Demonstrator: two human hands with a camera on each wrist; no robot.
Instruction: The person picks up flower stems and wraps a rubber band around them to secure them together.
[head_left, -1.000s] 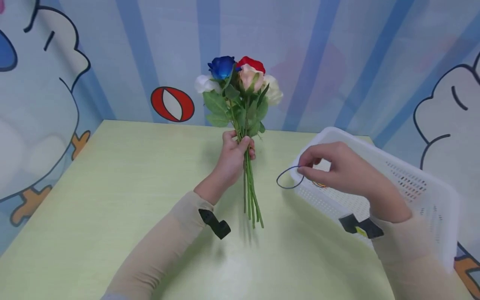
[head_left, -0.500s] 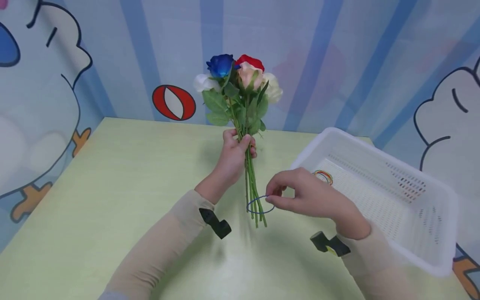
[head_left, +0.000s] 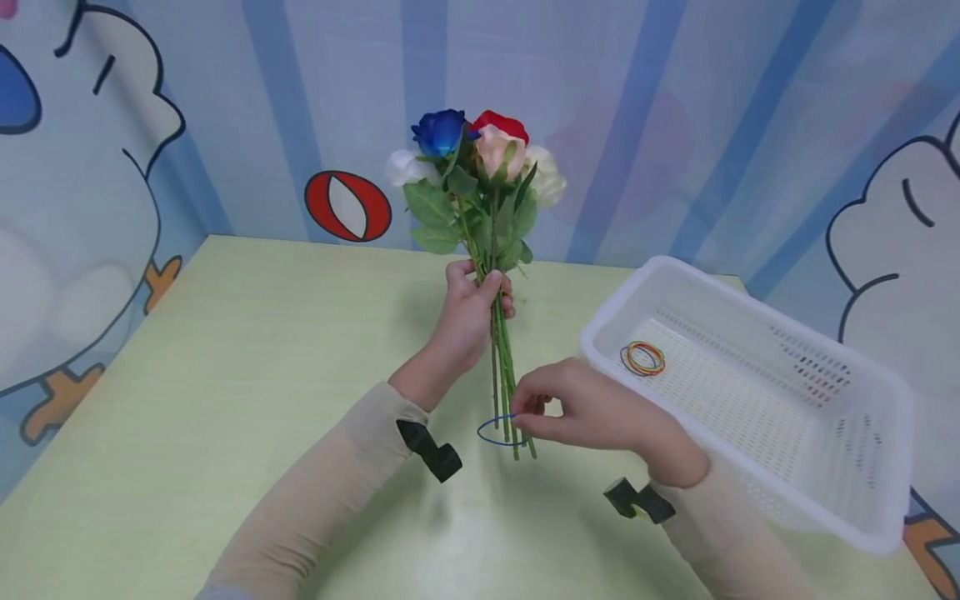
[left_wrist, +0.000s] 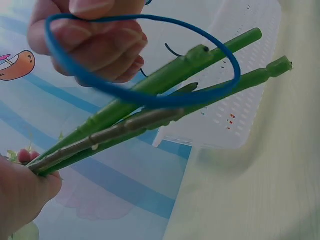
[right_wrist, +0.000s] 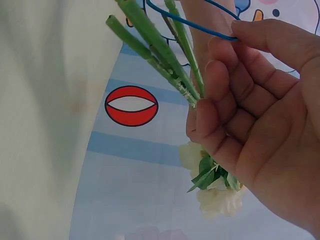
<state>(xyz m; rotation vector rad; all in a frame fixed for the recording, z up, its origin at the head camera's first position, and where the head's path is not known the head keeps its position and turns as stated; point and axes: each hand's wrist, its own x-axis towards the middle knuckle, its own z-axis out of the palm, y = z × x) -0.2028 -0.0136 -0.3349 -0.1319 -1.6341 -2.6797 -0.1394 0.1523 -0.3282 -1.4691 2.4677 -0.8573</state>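
Observation:
A bunch of roses (head_left: pixel 501 154), with blue, red, peach and white blooms, stands blooms up, stems pointing down toward me. My left hand (head_left: pixel 467 325) grips the stems just under the leaves, thumb across the front. Between thumb and fingertips, my right hand (head_left: pixel 600 410) pinches a thin blue rubber band (left_wrist: pixel 160 101). The band hangs as a wide loose loop near the lower stem ends. Seen from the left wrist, the green stems (left_wrist: pixel 165 75) pass through the loop, their cut ends beyond it. In the right wrist view, the other right fingers (right_wrist: pixel 240 95) are curled beside the stems.
A white perforated plastic basket (head_left: pixel 765 433) sits on the table to the right, holding several coloured rubber bands (head_left: pixel 660 365) in its near left corner. The pale green table (head_left: pixel 300 350) meets a cartoon-printed blue backdrop (head_left: pixel 615 100) behind the flowers.
The right hand has moved left and toward me from over the basket, bringing the blue rubber band to the lower stems. The left hand and roses have hardly moved.

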